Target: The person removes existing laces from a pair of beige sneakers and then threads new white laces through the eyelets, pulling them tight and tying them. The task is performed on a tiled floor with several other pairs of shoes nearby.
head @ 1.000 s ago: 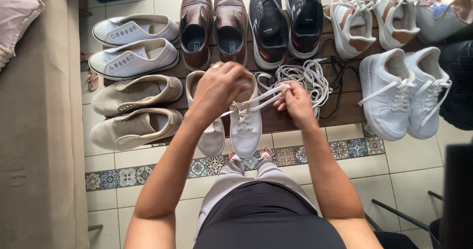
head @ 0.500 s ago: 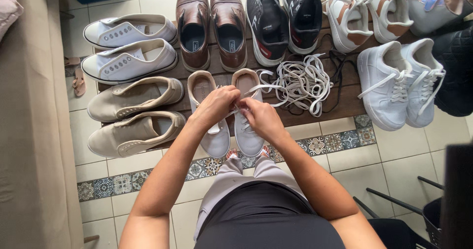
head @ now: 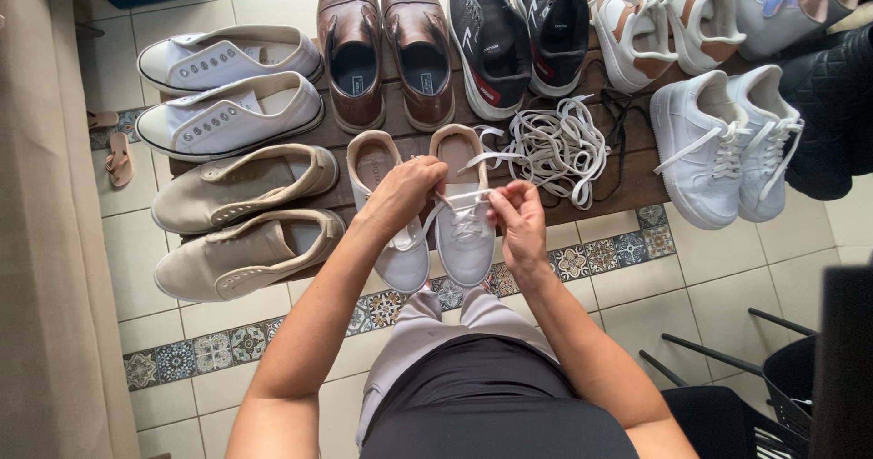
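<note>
Lace [head: 471, 161] work on the pale sneaker [head: 464, 232] is moving along: half a second ago your two hands were bunched together over the tongue, and now they are pulling apart, each drawing an end of the white lace outward. Your left hand [head: 406, 191] is pinching one strand over the shoe's throat, fingers closed narrowly on it, while your right hand [head: 518, 218] is gripping the other strand just right of the shoe, fist closed around it. That spread suggests you are tightening a crossing you have just threaded, so the lacing looks partly done, with the eyelets nearest the opening seemingly yet to fill. The sneaker is sitting at the near edge of the wooden bench [head: 637, 182], toe overhanging toward you, touching its unlaced twin [head: 386, 223] on the left. A loose heap of white laces [head: 555, 145] is lying just right of it, with the brown leather shoes [head: 382, 45] farther back.
</note>
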